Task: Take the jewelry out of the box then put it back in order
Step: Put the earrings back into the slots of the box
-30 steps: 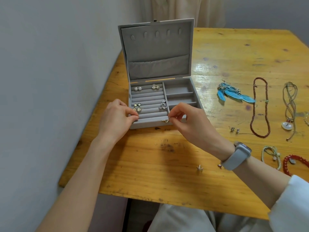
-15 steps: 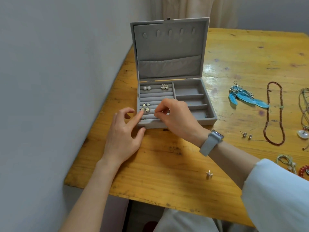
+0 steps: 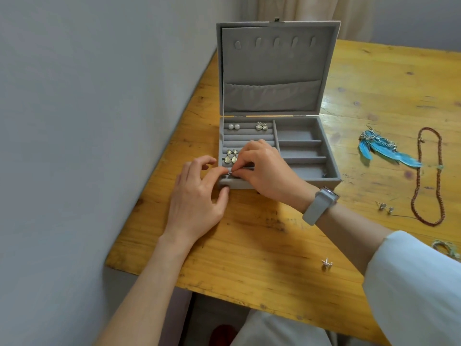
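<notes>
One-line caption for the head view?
Right hand pinches a small earring into the jewelry box front roll slot while left hand steadies it.

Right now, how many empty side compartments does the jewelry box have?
4, stacked along the right side of the box: back, second, third, front. The right hand may hide something at their left edge.
</notes>
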